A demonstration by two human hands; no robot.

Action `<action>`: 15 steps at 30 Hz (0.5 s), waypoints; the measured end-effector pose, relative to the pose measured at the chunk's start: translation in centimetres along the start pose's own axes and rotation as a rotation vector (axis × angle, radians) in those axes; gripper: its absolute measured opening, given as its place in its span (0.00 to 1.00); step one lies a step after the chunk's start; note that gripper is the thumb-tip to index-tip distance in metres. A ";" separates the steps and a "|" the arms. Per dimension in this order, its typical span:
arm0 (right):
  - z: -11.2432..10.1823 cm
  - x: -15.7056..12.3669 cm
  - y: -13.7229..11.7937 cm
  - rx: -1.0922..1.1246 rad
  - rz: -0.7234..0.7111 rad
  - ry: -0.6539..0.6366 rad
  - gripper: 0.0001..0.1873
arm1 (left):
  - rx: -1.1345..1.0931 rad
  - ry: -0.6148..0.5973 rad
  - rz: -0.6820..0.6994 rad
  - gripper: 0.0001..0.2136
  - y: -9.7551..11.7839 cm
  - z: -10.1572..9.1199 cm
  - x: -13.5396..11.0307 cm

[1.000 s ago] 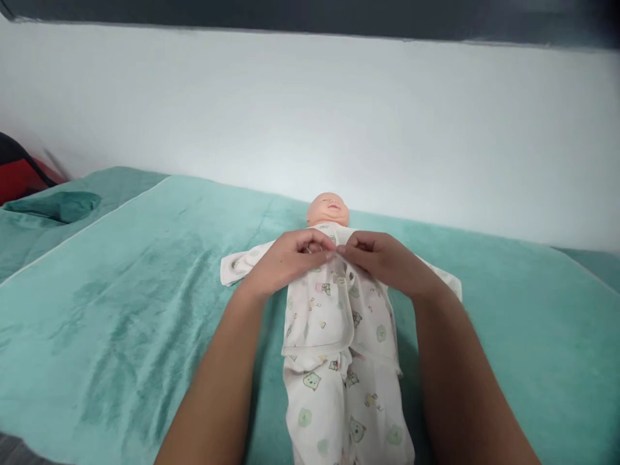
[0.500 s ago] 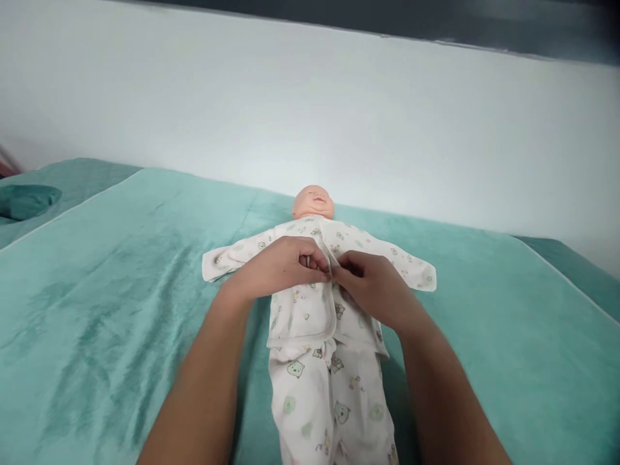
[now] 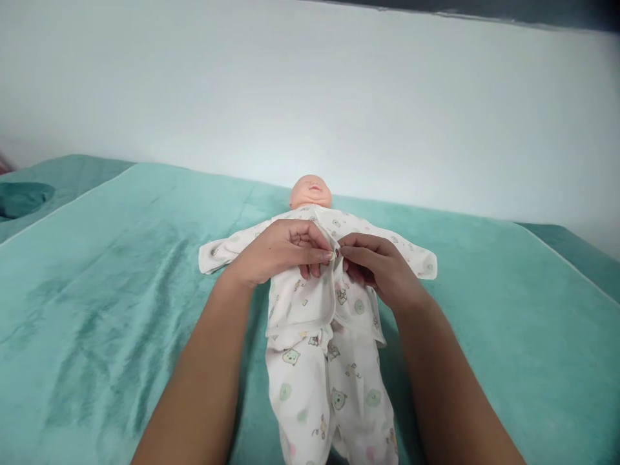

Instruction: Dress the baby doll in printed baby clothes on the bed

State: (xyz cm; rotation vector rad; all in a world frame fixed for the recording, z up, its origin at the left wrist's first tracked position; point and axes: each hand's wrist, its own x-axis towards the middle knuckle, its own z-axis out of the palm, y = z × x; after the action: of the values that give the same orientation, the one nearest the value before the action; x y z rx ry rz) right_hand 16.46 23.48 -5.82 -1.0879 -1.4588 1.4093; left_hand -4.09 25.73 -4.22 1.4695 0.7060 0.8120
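A baby doll [image 3: 310,192] lies on its back, its head toward the wall and its arms spread. It wears a white baby jacket [image 3: 303,303] with animal prints and matching pants [image 3: 298,394]. Over the chest, my left hand [image 3: 295,248] pinches the jacket's front edge between thumb and fingers. My right hand [image 3: 375,258] grips the opposite edge close by, fingertips almost meeting the left ones. A small dark spot shows between the fingertips; I cannot tell whether it is a snap. Below the hands, the two front edges hang slightly apart.
A green velvety cover [image 3: 121,290] with white-edged seams lies under the doll. Behind it rises a white wall [image 3: 242,90]. At the far left is a darker green fabric bump [image 3: 24,199].
Both hands have lifted the jacket's front edges a little, and the right fingers have shifted their grip at the edge. The view has tipped slightly downward.
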 end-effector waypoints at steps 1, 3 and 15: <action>-0.1 0.0 0.1 0.013 -0.012 -0.013 0.11 | -0.010 0.005 -0.003 0.05 -0.1 -0.1 0.0; -0.3 0.0 0.2 0.024 -0.031 -0.040 0.11 | -0.032 0.006 -0.010 0.05 -0.3 -0.3 0.1; -0.4 0.2 0.6 -0.039 -0.071 -0.058 0.10 | -0.092 0.022 -0.023 0.05 -0.5 -0.2 0.5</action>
State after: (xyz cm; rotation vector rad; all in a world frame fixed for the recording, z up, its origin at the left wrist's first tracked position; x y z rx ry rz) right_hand 16.81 23.84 -6.43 -1.0172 -1.5570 1.3774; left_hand -3.93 26.25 -4.67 1.3692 0.6922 0.8340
